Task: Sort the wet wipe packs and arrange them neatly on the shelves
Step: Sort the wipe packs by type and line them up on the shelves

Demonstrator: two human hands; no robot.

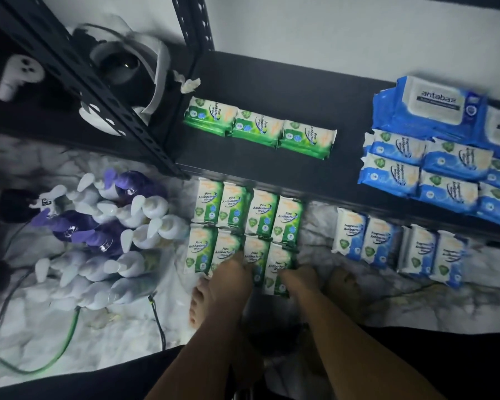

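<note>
On the floor, green packs (244,215): 8, in 2 rows of 4.
Left hand (234,272): fingertips on the near row's middle packs; grasp unclear.
Right hand (298,277): at that row's end pack; grasp unclear.
Shelf (286,82): 3 green wipes (259,128) in a row, blue packs (445,168) piled at right.
Floor, right: 4 blue wipes (399,245) in a row.

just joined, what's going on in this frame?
A person is sorting wipe packs by colour. Both hands are down at the near row of the green floor packs: left hand at the third pack, right hand at the end pack; the grip is too blurred to tell. Three green shelf packs and a blue stack lie on the shelf; four blue floor packs wait below.
</note>
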